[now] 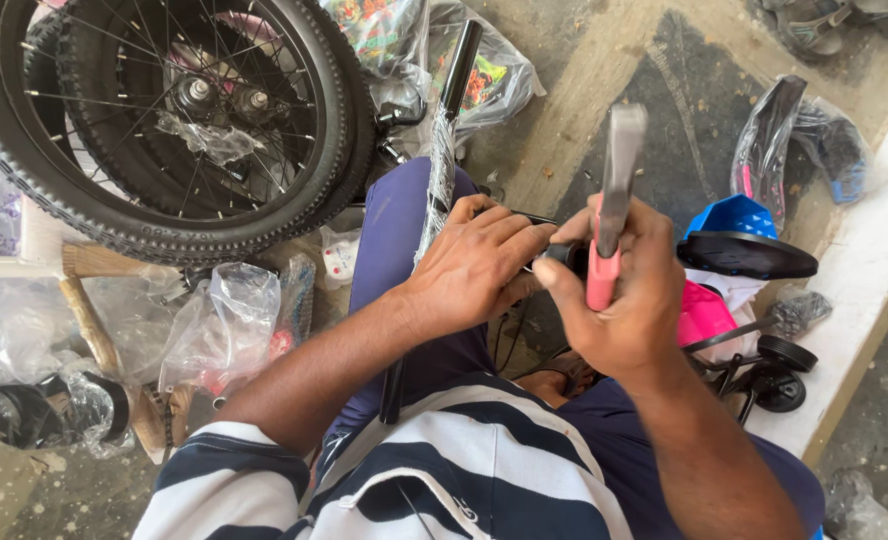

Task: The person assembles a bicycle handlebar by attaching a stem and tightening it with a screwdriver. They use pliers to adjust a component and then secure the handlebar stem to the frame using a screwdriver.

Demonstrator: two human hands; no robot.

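Note:
My right hand (619, 300) grips a tool with a pink handle and a grey metal head (619, 165) that points up and away from me. My left hand (474, 262) closes around a black bicycle part (554, 252) just left of the tool, over my lap. A long black tube wrapped in clear plastic (442, 150) runs from behind my left hand up toward the wheels. What exactly sits between the two hands is hidden by my fingers.
Two black spoked bicycle wheels (164, 120) lie stacked at the upper left. Clear plastic bags (214, 320) with parts are scattered on the left. A blue and pink part (729, 215), small black training wheels (779, 370) and a wrapped saddle (774, 140) lie right, by a white ledge (879, 250).

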